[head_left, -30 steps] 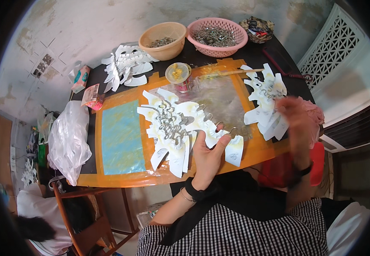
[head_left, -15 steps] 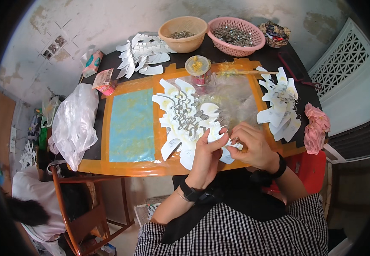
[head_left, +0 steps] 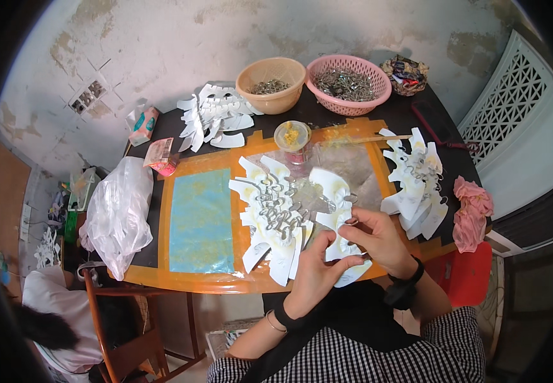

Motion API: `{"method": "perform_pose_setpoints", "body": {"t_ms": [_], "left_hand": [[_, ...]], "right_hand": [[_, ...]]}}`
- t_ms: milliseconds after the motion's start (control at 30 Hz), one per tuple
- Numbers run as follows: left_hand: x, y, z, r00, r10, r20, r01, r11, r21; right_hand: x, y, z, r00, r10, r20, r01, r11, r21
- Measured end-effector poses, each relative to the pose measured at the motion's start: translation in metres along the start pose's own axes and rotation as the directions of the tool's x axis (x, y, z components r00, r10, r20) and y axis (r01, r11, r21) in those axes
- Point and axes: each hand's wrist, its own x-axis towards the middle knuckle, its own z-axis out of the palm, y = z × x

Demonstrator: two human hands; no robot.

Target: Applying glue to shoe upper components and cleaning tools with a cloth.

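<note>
Over the near edge of the table, both hands are at one curved white card cutout (head_left: 329, 184) with toothed edges, yellowish smears and small metal rings along it. My left hand (head_left: 315, 274) grips its lower part between thumb and fingers. Above that, my right hand (head_left: 378, 239) pinches the cutout's right edge with thumb and forefinger; any small ring between those fingertips is hidden. Left of the held piece lies a fanned pile of similar white cutouts (head_left: 254, 214), with many metal rings (head_left: 280, 214) clustered along its middle.
Behind stand a tan bowl (head_left: 270, 70) and a pink basket (head_left: 346, 70) of metal pieces. A lidded tub (head_left: 292, 137) has yellow paste on top; a stick (head_left: 372, 138) lies beside it. More cutouts (head_left: 417, 182) lie right. A plastic bag (head_left: 120, 214) sits left; another person (head_left: 59, 306) is lower left.
The view has tilted, so the table sits lower. The held cutout has turned more upright, apart from the pile. My right hand has moved up along its edge.
</note>
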Motion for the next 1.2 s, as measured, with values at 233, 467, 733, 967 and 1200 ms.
{"method": "perform_pose_setpoints", "body": {"t_ms": [233, 467, 733, 967, 1200], "left_hand": [[-0.01, -0.011, -0.023, 0.989, 0.142, -0.033, -0.146, 0.965, -0.217], [0.012, 0.028, -0.023, 0.998, -0.025, -0.051, 0.013, 0.975, -0.223], [0.009, 0.007, -0.036, 0.99, -0.106, -0.093, 0.094, 0.987, -0.127], [0.004, 0.018, -0.03, 0.967, -0.255, 0.007, 0.242, 0.908, -0.342], [-0.002, 0.026, -0.052, 0.952, -0.197, 0.232, 0.267, 0.907, -0.325]], "right_hand": [[0.002, -0.007, 0.012, 0.994, 0.026, -0.106, -0.023, 0.999, 0.029], [-0.002, -0.013, 0.007, 0.998, 0.015, 0.055, -0.005, 0.986, -0.169], [0.004, -0.012, 0.013, 0.966, -0.219, 0.139, 0.258, 0.859, -0.443], [0.001, -0.009, 0.01, 0.977, -0.208, 0.039, 0.21, 0.926, -0.313], [-0.006, -0.01, 0.008, 0.996, 0.034, 0.083, -0.04, 0.997, 0.068]]}}
